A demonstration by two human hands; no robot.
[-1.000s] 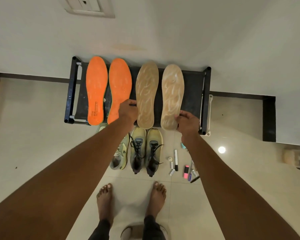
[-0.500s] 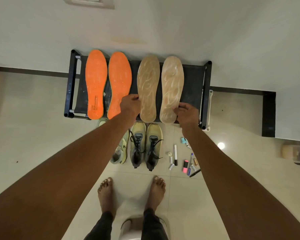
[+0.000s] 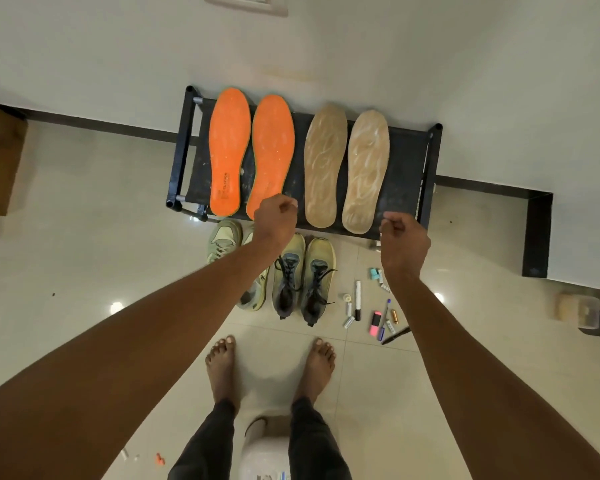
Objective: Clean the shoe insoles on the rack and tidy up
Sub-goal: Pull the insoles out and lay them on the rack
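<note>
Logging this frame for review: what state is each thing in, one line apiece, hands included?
Orange insoles: flat on the rack, side by side, speckled white.
Tan insoles: flat on the rack, streaked white, untouched.
Rack: upright against the wall, top dusty.
Left hand: fingers curled, holding nothing.
Right hand: fingers curled, holding nothing.
Grey-laced shoes: on the floor, laces loose.
Pens and markers: scattered on the floor.

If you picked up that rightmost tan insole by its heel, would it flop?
Probably it would droop: the tan insole looks thin and flat on the rack. Likely light too. Its heel overhangs the front edge, so a nudge might tip it off.
</note>
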